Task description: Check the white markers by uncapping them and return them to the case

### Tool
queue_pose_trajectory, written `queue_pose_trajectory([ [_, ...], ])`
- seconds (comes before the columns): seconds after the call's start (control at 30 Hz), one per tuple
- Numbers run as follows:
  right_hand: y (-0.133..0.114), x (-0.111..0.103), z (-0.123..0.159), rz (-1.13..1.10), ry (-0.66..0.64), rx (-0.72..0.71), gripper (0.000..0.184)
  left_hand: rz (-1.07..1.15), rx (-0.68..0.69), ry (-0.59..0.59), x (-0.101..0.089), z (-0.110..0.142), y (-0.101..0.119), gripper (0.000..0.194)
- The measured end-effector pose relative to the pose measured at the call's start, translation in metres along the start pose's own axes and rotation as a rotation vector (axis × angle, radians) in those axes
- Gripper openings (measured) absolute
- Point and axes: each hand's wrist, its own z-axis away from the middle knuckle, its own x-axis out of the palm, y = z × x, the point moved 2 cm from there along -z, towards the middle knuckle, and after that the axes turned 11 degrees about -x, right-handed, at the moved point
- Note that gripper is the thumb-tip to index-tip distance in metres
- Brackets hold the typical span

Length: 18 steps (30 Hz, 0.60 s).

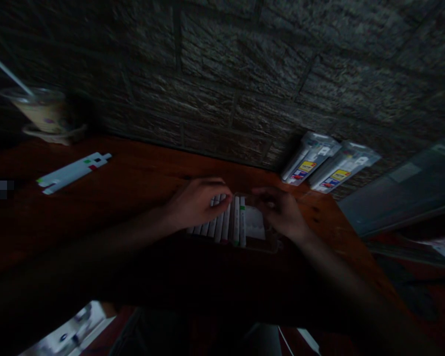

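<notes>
A shallow clear case [270, 245] lies open on the wooden table, with a row of white markers [222, 225] in its left part. Two more markers [239, 222] lie just right of the middle, one with a green band. A white sheet or liner [255, 222] shows in the right part. My left hand [200, 203] arches over the upper ends of the left markers, fingers bent and thumb apart; markers show in the gap. At the case's right side is my right hand [282, 210], fingers pointing left and spread from the thumb. I make out nothing held, though shadow hides some detail.
Two clear-topped packs [341, 168] with yellow labels stand against the stone wall [222, 84]. At left lie several white markers side by side [72, 173]. A drink cup [42, 111] with a straw sits in a cardboard holder [55, 133]. The table's right edge drops off beyond my right arm.
</notes>
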Motion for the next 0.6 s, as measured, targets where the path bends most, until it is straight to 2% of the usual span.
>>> queue_pose_trajectory([
  [0.07,0.003,-0.002,0.000,0.011,0.023,0.010,0.026,0.032,-0.088,0.043,-0.003,-0.007,-0.014,0.016],
  [0.23,0.001,-0.001,-0.001,0.011,0.009,-0.006,0.027,0.011,-0.214,-0.014,0.001,-0.013,-0.034,0.018],
  [0.6,-0.015,0.004,0.000,-0.051,-0.117,-0.074,0.029,-0.011,-0.228,-0.090,0.010,-0.011,-0.031,0.019],
])
